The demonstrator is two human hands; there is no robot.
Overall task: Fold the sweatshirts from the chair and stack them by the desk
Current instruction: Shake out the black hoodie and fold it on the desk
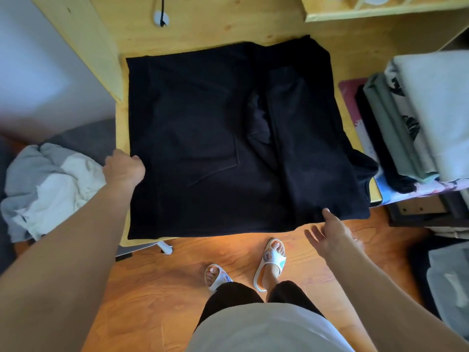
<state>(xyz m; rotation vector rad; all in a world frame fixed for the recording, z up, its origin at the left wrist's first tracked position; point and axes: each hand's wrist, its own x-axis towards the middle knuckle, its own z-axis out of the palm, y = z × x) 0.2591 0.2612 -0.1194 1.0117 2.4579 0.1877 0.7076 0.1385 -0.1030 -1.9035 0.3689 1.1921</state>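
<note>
A black sweatshirt (215, 138) lies spread flat over the wooden desk (203, 29), its front pocket facing up and one side folded in along the right. My left hand (124, 168) is closed on the sweatshirt's left edge near the desk side. My right hand (330, 232) hovers with fingers apart just below the sweatshirt's lower right hem, one fingertip touching the cloth. A crumpled grey and white sweatshirt (48, 189) lies on the chair at the left.
A stack of folded clothes (416, 118), white on top, sits at the right end of the desk. A shelf (380, 8) stands at the back right. A cable (162, 11) runs down the desk's back. My feet in slippers (271, 262) stand on the wooden floor.
</note>
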